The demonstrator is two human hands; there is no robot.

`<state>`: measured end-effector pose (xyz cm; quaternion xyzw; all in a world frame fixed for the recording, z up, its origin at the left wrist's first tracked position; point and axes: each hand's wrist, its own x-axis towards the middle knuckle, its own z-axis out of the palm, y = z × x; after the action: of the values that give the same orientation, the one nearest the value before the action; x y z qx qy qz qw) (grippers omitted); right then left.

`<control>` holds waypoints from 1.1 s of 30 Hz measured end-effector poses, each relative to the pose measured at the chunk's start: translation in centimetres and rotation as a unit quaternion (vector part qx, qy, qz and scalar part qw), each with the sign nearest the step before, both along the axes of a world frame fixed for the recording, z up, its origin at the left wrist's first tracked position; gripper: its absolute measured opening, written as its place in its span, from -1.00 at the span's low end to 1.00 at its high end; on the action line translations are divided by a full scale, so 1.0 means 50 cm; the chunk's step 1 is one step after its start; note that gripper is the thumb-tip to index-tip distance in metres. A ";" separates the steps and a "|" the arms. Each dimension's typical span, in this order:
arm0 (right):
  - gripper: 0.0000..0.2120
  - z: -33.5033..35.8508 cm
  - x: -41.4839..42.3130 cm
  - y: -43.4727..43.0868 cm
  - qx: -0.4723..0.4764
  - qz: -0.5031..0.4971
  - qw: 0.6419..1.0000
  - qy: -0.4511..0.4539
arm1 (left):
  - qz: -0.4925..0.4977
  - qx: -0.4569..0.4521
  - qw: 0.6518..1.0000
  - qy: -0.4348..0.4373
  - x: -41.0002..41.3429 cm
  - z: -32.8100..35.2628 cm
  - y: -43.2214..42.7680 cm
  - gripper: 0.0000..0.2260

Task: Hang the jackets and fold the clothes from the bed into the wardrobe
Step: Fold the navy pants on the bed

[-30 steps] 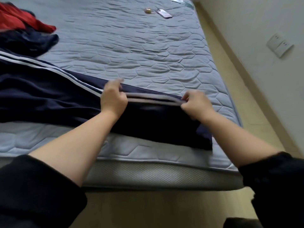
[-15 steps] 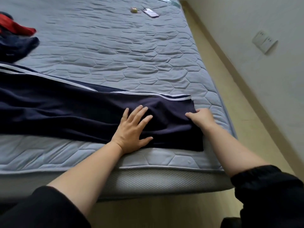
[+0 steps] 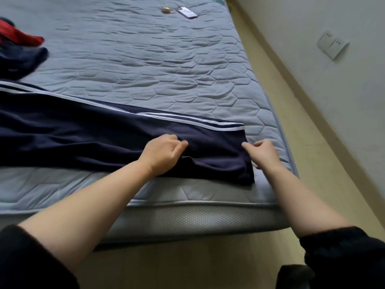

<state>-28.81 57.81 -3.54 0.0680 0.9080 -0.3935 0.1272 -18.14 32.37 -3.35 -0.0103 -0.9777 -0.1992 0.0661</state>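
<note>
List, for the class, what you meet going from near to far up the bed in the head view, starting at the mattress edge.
Mattress edge → navy trousers with both hands on them → dark garment → red garment → phone

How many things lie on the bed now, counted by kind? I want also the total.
Clothes: 3 - navy trousers, red garment, dark garment
Phone: 1
Small round object: 1
Total: 5
</note>
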 end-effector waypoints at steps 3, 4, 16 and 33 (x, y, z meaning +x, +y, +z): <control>-0.68 0.000 -0.005 -0.028 -0.122 -0.058 0.988 -0.068 | 0.177 0.025 0.983 0.043 -0.019 -0.016 0.005 -0.67; -0.60 -0.001 -0.007 -0.036 -0.118 -0.062 0.988 -0.080 | 0.198 0.006 0.980 0.029 -0.023 -0.023 0.008 -0.74; -0.69 0.040 -0.073 0.097 0.192 -0.112 0.971 0.085 | 0.026 -0.044 0.980 -0.190 -0.058 -0.026 0.178 -0.39; -0.69 0.019 -0.072 0.097 0.358 -0.045 0.921 0.145 | -0.104 0.051 0.980 -0.159 -0.053 0.020 0.096 -0.68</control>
<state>-32.40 62.64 -2.59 0.0923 0.9927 -0.0533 -0.0568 -20.82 37.18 -2.36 -0.0769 -0.9577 -0.2539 -0.1112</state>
